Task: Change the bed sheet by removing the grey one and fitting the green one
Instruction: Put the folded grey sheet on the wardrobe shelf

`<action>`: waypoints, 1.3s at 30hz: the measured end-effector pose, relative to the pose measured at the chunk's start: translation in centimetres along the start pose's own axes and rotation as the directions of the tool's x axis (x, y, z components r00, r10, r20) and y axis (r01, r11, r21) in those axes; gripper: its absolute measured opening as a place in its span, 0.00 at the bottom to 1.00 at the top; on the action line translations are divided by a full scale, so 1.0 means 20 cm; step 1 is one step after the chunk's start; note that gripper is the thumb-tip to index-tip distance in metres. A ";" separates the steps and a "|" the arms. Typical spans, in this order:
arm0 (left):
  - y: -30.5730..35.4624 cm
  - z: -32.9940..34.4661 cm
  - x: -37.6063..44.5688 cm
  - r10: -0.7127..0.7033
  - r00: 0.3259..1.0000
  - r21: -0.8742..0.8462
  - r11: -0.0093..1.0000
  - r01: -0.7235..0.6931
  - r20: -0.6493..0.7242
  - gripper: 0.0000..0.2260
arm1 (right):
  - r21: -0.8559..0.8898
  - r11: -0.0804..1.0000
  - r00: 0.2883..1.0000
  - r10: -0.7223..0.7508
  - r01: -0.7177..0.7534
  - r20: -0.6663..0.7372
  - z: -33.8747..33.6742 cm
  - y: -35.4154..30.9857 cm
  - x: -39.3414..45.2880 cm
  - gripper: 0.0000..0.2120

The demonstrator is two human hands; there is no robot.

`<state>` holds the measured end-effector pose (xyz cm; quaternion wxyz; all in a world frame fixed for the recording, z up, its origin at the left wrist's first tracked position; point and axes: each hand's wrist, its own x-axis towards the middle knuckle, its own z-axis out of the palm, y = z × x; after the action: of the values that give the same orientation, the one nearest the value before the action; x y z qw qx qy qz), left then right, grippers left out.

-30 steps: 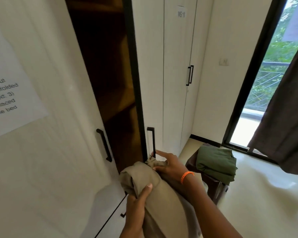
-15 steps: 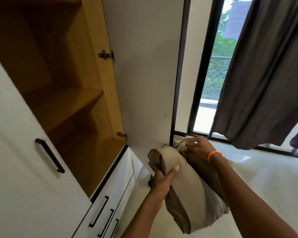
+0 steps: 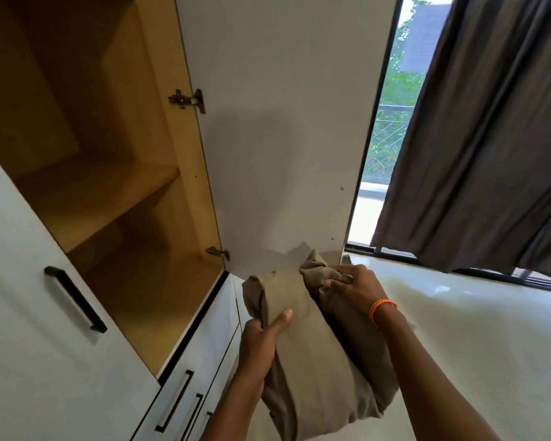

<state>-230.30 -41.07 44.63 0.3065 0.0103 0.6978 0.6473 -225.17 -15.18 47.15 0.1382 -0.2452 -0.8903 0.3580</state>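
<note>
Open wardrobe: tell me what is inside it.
The open wardrobe shows bare wooden shelves with nothing visible on them. The closed left door hides that side. Both hands, left hand and right hand, grip the bundled sheet outside it.

The bundle [image 3: 312,361] runs off the near edge, its lower end unseen. The left hand [image 3: 261,338] hides its fingers behind the cloth. The open door [image 3: 283,122] covers whatever stands beyond it; only a green scrap [image 3: 346,258] peeks out, too small to identify.
</note>
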 end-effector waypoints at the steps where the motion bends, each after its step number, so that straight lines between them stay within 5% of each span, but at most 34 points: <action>1: 0.01 -0.06 0.00 -0.001 0.999 0.002 1.000 0.001 -0.037 0.32 | 0.010 1.000 1.000 -0.016 0.016 0.005 0.05 -0.05 0.01 0.16; 4: 0.07 -0.28 0.03 0.012 0.994 -0.006 1.000 -0.012 -0.112 0.38 | 0.065 0.996 0.998 -0.058 0.059 -0.013 0.16 -0.20 0.05 0.17; 9: 0.26 -0.67 0.13 0.095 0.965 -0.036 0.994 -0.106 -0.243 0.20 | 0.120 0.981 0.981 -0.132 0.150 -0.146 0.26 -0.49 0.31 0.19; 13: 0.23 -0.88 0.18 0.099 0.923 -0.061 0.990 -0.131 -0.371 0.16 | 0.112 0.975 0.968 -0.170 0.193 -0.182 0.38 -0.65 0.40 0.17; 22: 0.34 -1.00 0.29 0.166 0.818 -0.073 0.967 -0.245 -0.550 0.14 | 0.080 0.949 0.943 -0.290 0.306 -0.164 0.59 -1.01 0.73 0.18; 27: 0.53 -1.06 0.45 0.120 0.765 -0.091 0.970 -0.227 -0.633 0.22 | 0.096 0.926 0.927 -0.352 0.365 -0.127 0.64 -1.16 1.02 0.19; 30: 0.73 -1.04 0.53 0.119 0.750 -0.159 0.945 -0.288 -0.650 0.16 | 0.072 0.898 0.897 -0.423 0.433 -0.128 0.60 -1.28 1.22 0.19; 39: 1.42 -1.23 0.71 0.268 0.486 0.018 0.888 -0.459 -0.832 0.26 | 0.052 0.726 0.721 -0.668 0.686 -0.182 0.52 -1.82 1.75 0.19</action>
<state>-263.55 -52.79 63.91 -0.1951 -0.1728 0.6690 0.6961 -271.24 -25.08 67.98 0.3403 0.0794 -0.8829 0.3138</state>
